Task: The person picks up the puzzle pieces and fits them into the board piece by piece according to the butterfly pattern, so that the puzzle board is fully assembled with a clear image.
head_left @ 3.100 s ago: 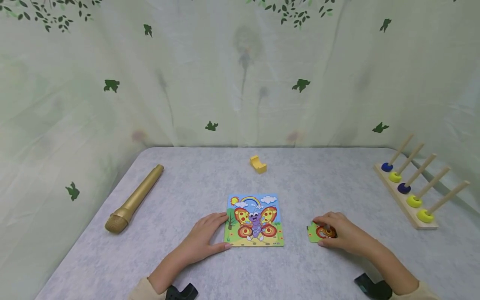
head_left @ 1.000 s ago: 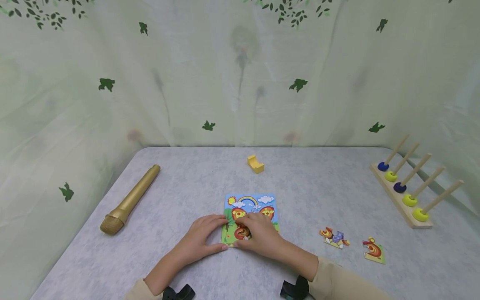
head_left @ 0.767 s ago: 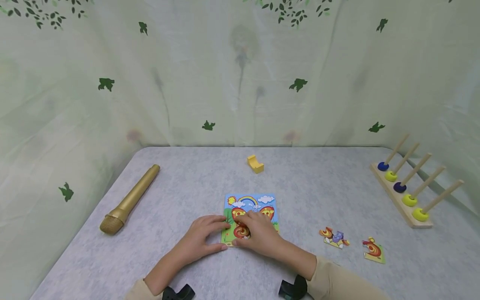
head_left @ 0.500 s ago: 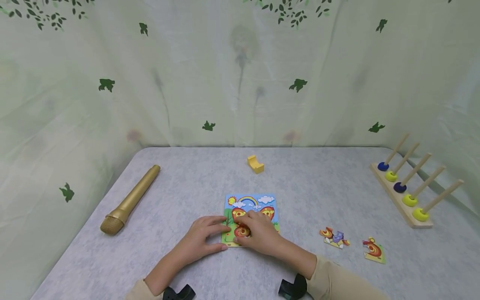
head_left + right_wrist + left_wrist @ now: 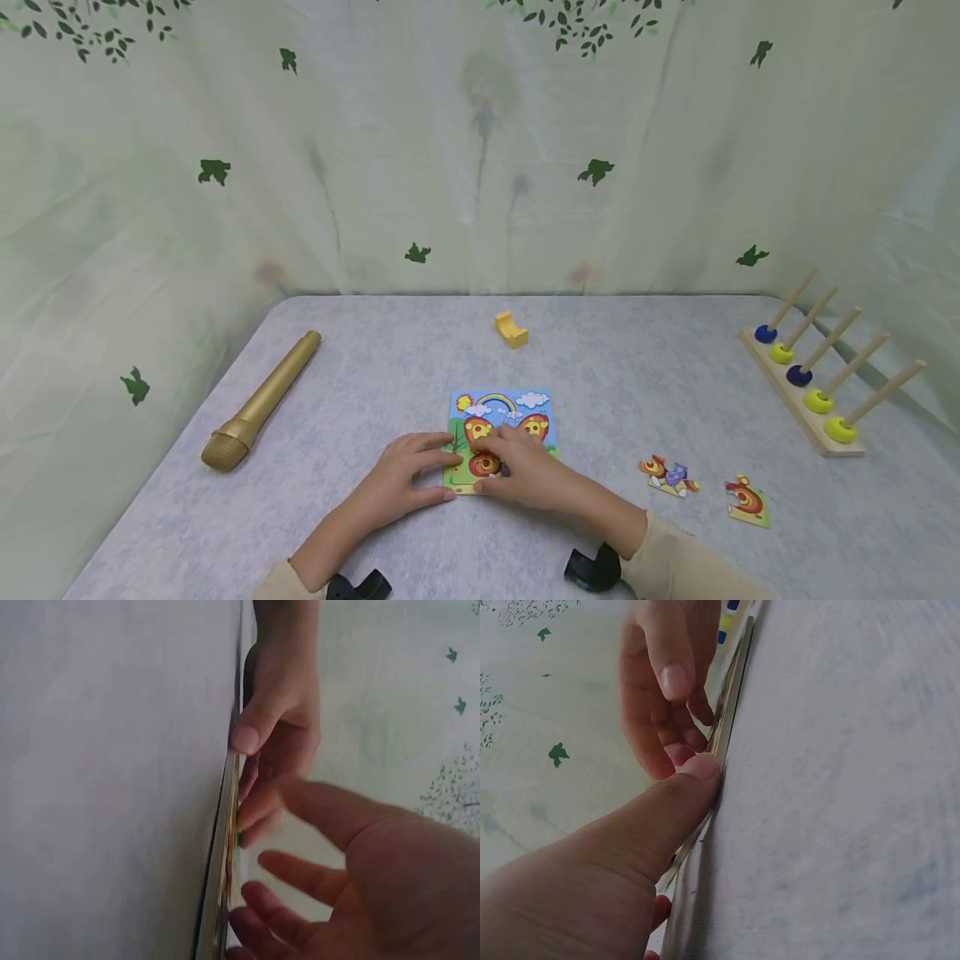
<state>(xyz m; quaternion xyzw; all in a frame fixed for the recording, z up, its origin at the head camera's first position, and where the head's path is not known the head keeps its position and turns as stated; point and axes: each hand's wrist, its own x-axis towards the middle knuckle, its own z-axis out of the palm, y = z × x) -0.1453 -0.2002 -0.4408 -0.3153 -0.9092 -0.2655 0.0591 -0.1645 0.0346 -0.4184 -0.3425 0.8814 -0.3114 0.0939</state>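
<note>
A square butterfly puzzle board (image 5: 500, 402) lies flat on the table in the head view. My left hand (image 5: 405, 471) holds its near left corner, thumb at the near edge and fingers at the left side. My right hand (image 5: 528, 471) is over the board's lower right part, hiding much of the butterfly. Under its fingertips shows a red spiral wing piece (image 5: 483, 465) at the board's lower left. In the right wrist view the right thumb (image 5: 322, 806) stands apart from the fingers, with nothing seen between them. Two loose puzzle pieces, a body piece (image 5: 667, 477) and a wing piece (image 5: 747, 502), lie right.
A gold microphone (image 5: 262, 400) lies at the left of the grey table (image 5: 390, 358). Beyond the board sits a small yellow block (image 5: 512, 330). A wooden peg rack (image 5: 804, 398) with blue and yellow rings stands at the right. A printed curtain (image 5: 480, 150) hangs behind.
The right hand has brought a wing piece from the right side onto the board. Lately its fingers have loosened and shifted slightly right. The left hand has kept its place at the board.
</note>
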